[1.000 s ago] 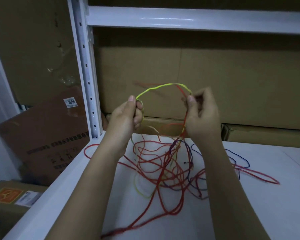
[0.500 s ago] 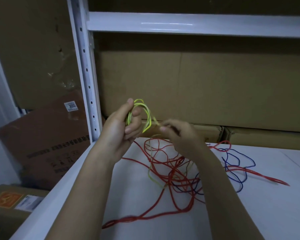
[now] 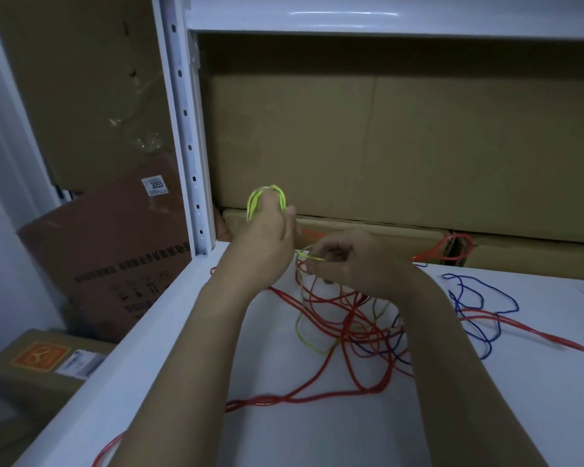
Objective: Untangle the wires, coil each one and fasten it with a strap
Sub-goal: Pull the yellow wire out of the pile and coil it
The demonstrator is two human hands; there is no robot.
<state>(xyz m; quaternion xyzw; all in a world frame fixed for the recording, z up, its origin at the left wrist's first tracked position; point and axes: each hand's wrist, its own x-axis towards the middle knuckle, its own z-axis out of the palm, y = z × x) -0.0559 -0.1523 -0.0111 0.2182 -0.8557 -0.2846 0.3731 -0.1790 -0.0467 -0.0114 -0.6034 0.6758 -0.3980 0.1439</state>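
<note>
Two hands: left hand point(image 3: 267, 237) grips yellow-green coil point(image 3: 266, 197); right hand point(image 3: 348, 261) pinches strand.

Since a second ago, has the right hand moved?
Yes. The right hand has dropped from its raised spot before the cardboard box toward the shelf and the left hand.

Both hands point(image 3: 267, 237) point(image 3: 348, 261) raised, fingers curled

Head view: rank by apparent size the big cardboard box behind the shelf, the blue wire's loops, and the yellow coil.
1. Cardboard box, by far.
2. Blue wire loops.
3. Yellow coil around the left hand.
</note>
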